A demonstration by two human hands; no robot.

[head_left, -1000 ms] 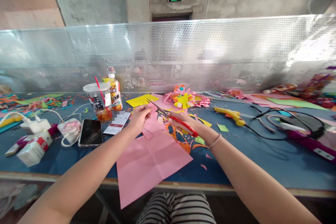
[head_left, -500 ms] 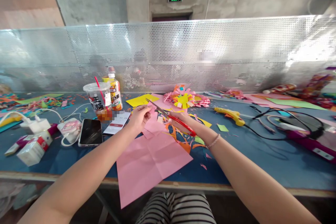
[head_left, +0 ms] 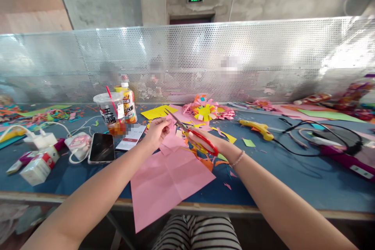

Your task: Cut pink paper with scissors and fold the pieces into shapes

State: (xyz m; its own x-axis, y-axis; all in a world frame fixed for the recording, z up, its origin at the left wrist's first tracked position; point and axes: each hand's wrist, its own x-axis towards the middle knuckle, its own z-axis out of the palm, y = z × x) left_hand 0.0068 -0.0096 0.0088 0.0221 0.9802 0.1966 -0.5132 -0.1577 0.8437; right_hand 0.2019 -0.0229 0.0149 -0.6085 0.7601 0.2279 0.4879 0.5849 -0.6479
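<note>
Pinched between the fingers of my left hand [head_left: 158, 132] is a small piece of pink paper [head_left: 170, 123]. My right hand [head_left: 203, 136] is closed around the red handles of a pair of scissors [head_left: 209, 146]. The scissor blades point up and left, close to the fingertips of my left hand and the pink piece; they look slightly apart. Below both hands a large creased pink sheet [head_left: 172, 179] lies over the table's front edge. Orange and yellow paper scraps [head_left: 206, 163] lie beside and under my right hand.
A plastic cup with a red straw [head_left: 109, 109], a bottle [head_left: 127, 103] and a phone [head_left: 101, 148] stand or lie to the left. Paper flowers [head_left: 206, 110] sit behind my hands. A yellow glue gun [head_left: 258, 129] and cables [head_left: 328, 125] are on the right.
My hands have shifted only slightly. The scissors have turned a little in my right hand, and their blade tips look a bit more apart. The large pink sheet stays in place.
</note>
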